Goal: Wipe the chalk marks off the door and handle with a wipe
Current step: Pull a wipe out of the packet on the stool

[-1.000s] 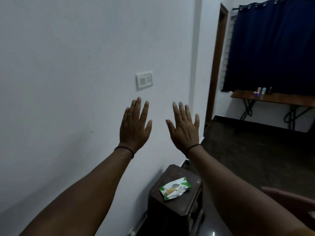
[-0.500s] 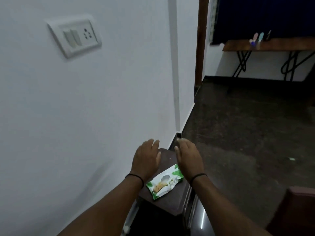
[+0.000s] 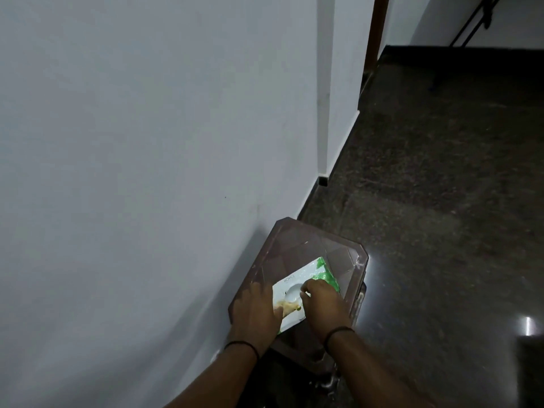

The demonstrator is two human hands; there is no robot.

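Observation:
A white and green wipe pack (image 3: pixel 295 282) lies flat on a dark brown stool (image 3: pixel 297 245) beside the wall. My left hand (image 3: pixel 256 310) presses down on the pack's left end, with the thumb over its printed picture. My right hand (image 3: pixel 323 301) rests on the pack's right half, fingers curled at the oval flap in its middle. Whether a wipe is coming out is hidden by the fingers. A brown door frame (image 3: pixel 375 30) stands far ahead at the top; no door leaf, handle or chalk marks are in view.
A white wall (image 3: pixel 147 142) runs along the left, touching the stool's left side. Dark speckled floor (image 3: pixel 441 172) spreads to the right and ahead. Black table legs (image 3: pixel 477 19) show at the top right. A dark object (image 3: pixel 530 366) sits at the lower right edge.
My view has dropped from the wall switch down to the stool. Both hands came down from in front of the wall and now lie on the wipe pack.

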